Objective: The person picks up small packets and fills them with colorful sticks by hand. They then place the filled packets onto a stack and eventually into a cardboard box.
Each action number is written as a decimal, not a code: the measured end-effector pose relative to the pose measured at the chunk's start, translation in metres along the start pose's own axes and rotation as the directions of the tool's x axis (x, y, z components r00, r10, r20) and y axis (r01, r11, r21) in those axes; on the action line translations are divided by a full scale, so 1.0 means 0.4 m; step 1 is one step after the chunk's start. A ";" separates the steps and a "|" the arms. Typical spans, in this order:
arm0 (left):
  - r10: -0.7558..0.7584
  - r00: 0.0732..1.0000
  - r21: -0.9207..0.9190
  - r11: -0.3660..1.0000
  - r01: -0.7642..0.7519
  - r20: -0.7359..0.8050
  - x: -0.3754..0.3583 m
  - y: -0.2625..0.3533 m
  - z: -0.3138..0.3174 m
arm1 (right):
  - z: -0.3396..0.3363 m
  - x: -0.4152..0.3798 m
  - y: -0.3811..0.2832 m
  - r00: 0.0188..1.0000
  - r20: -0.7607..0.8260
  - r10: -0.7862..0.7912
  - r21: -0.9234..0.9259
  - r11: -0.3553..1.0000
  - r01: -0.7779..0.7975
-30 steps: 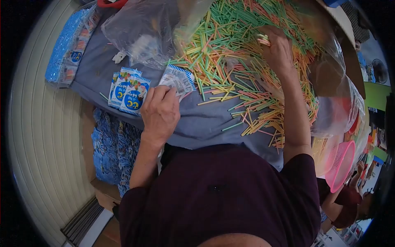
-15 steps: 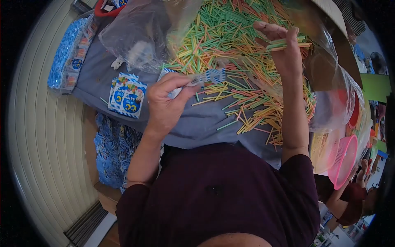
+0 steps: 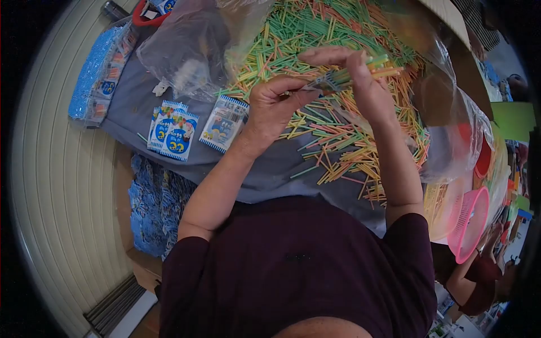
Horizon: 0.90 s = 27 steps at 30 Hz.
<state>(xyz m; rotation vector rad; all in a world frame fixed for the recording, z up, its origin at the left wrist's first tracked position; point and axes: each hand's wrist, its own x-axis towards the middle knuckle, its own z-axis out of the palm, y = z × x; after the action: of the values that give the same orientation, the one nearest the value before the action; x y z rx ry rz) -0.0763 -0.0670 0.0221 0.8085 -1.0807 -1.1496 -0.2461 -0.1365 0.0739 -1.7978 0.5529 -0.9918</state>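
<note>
Left hand (image 3: 274,107) raised over the counter (image 3: 265,169), fingers pinched together on one end of a small packet (image 3: 327,83). Right hand (image 3: 360,84) meets it from the other side, fingers closed around a bundle of coloured sticks (image 3: 382,63) whose ends sit at the packet's mouth. Packet is held in the air between both hands, above the loose stick pile (image 3: 338,135). Printed sachets (image 3: 174,135) lie flat on the grey cloth to the left; a clear plastic bag (image 3: 191,50) sits beyond them.
</note>
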 end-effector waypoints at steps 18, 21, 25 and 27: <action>-0.130 0.986 0.194 0.975 0.109 0.102 -0.036 0.000 -0.018 | 0.098 -0.004 0.004 0.990 0.102 0.101 -0.074 0.993 -0.094; -0.055 0.998 0.028 0.998 0.054 0.036 -0.098 -0.012 -0.048 | 0.112 -0.001 -0.018 0.974 0.172 0.145 0.076 0.984 -0.160; 0.086 0.995 0.073 0.994 -0.083 -0.053 -0.115 0.013 -0.067 | 0.133 0.016 -0.012 0.941 0.335 0.053 -0.208 0.978 0.019; 0.094 0.992 0.174 0.982 -0.077 -0.088 -0.115 0.023 -0.067 | 0.141 0.017 -0.003 0.899 0.421 0.122 -0.194 0.980 -0.042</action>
<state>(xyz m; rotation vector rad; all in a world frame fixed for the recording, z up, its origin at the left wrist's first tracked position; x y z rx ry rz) -0.0501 -0.0208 0.0113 0.9323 -1.1331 -0.9455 -0.1959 -0.1111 0.0666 -2.0594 0.4431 -0.4678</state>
